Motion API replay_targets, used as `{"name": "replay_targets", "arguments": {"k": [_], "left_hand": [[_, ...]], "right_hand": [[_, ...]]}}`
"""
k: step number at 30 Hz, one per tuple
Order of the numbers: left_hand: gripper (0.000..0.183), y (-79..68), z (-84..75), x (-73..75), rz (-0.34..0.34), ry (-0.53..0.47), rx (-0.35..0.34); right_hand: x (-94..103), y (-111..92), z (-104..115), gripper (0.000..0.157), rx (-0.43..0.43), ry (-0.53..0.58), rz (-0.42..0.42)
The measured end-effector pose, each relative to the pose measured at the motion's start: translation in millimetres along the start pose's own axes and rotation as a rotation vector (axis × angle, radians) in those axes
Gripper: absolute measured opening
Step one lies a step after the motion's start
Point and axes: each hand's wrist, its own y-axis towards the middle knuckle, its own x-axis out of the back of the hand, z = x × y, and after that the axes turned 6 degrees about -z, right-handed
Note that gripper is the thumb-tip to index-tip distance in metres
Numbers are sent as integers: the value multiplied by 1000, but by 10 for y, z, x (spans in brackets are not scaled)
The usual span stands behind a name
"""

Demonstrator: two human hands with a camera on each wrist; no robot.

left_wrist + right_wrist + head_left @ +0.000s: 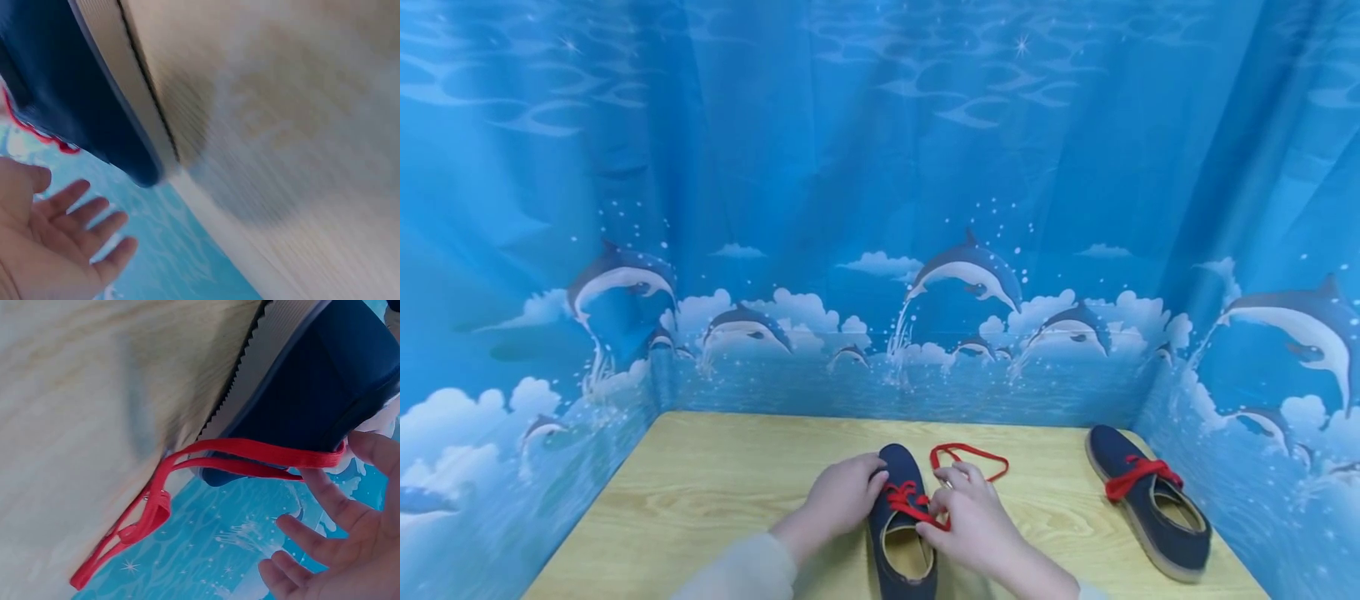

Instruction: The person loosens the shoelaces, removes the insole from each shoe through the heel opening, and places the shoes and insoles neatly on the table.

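Observation:
A navy blue shoe with a pale sole lies toe away on the table, its red shoelace threaded through the eyelets. On its left side my left hand is held near the toe; in the left wrist view the fingers are spread and loosely bent, with nothing in them. My right hand is on the shoe's other side, pinching the red lace between thumb and index finger. The other right fingers are apart from the lace. Its loose length trails onto the table beyond the hand.
A second navy shoe with a red lace lies at the right side of the wooden table. Blue curtains printed with dolphins stand behind the table and along both sides.

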Motion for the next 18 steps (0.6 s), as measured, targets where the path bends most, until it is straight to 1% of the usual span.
{"name": "replay_targets", "arguments": {"k": [3, 5, 9, 12, 16, 18], "left_hand": [[30, -131, -74, 49, -93, 40, -12], [32, -209, -117, 67, -122, 69, -21], [36, -352, -204, 88, -158, 132, -52], [38, -435, -267, 93, -175, 176, -59], [42, -488, -328, 78, -173, 229, -51], [43, -495, -337, 55, -169, 258, -49]], "right_hand": [[12, 37, 29, 33, 28, -38, -26], [18, 59, 51, 36, 44, -68, -35], [28, 90, 99, 38, 76, -121, -48], [25, 107, 125, 38, 81, -141, -51], [-9, 124, 141, 39, 65, -182, -35], [-37, 134, 151, 37, 64, -210, -28]]}}
